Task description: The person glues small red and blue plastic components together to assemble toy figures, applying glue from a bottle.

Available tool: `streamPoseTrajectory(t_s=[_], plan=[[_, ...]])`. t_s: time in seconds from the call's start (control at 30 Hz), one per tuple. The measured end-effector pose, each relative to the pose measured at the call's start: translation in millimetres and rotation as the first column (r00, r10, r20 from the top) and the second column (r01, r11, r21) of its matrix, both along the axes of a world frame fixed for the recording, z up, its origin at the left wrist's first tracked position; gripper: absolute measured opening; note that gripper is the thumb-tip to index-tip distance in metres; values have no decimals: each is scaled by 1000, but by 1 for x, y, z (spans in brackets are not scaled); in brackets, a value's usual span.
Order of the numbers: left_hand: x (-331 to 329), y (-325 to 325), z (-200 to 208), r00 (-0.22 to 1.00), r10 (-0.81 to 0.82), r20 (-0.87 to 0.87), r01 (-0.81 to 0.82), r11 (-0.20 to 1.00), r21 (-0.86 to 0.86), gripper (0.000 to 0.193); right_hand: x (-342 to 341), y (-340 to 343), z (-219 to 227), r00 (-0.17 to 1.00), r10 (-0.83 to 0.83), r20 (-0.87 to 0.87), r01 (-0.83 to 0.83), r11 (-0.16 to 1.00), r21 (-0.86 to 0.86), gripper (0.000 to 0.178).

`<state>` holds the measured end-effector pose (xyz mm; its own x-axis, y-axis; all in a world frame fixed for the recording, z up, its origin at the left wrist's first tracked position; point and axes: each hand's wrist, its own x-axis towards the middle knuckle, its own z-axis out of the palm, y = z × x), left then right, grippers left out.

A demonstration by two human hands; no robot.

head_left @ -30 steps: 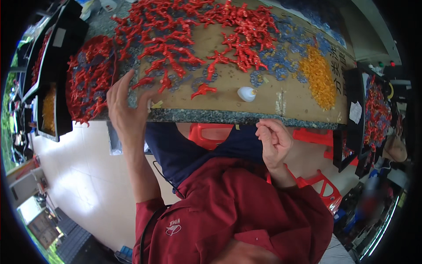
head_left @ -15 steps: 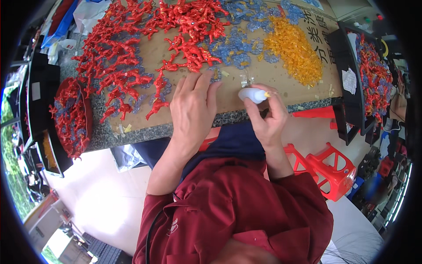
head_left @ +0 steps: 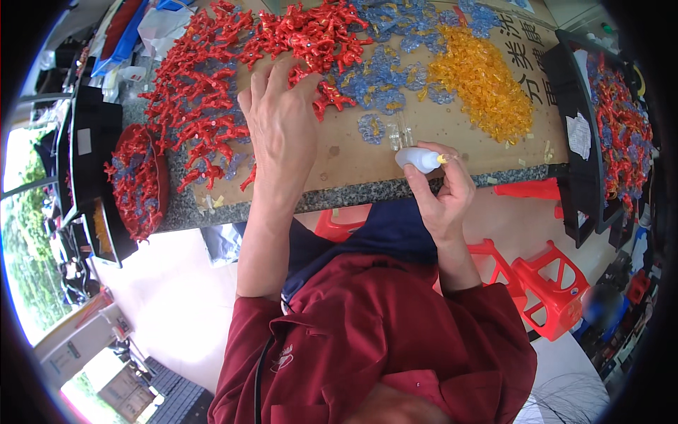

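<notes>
My right hand (head_left: pixel 447 194) grips a small white squeeze bottle (head_left: pixel 415 160) with a yellow tip, held sideways above the front of the cardboard sheet (head_left: pixel 346 166). Over the near edge of the heaped red plastic figures (head_left: pixel 311 35), my left hand (head_left: pixel 282 131) reaches out, its fingers apart and bent downward. Whether its fingertips touch a figure is hidden. A single clear blue ring-shaped piece (head_left: pixel 371 128) lies between my hands. Beyond the bottle are more clear blue pieces (head_left: pixel 381 81) and a pile of clear yellow pieces (head_left: pixel 484 85).
Red figures attached to blue pieces (head_left: pixel 205 131) cover the table's left side. A red bowl (head_left: pixel 161 187) of finished-looking pieces stands at the left edge. To the right is a black crate (head_left: pixel 579 92) with mixed pieces. Red stools (head_left: pixel 547 283) stand beyond the granite edge (head_left: pixel 353 196).
My left hand has moved forward and left, from beside the single blue piece to the red figures. My right hand still holds the squeeze bottle. The whole view has shifted slightly.
</notes>
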<state>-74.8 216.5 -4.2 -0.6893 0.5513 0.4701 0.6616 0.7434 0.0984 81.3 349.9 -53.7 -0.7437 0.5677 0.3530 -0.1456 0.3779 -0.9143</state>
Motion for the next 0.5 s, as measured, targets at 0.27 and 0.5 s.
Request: streamPoseTrajectory(t_s=[0.27, 0.5], plan=[[-11, -9, 0, 944, -18, 329, 4, 999, 43, 20, 9, -11, -12, 995, 91, 50, -78, 972, -220, 27], [-9, -1, -12, 982, 88, 169, -75, 994, -81, 16, 10, -3, -35, 996, 85, 33, -79, 986, -145, 27]])
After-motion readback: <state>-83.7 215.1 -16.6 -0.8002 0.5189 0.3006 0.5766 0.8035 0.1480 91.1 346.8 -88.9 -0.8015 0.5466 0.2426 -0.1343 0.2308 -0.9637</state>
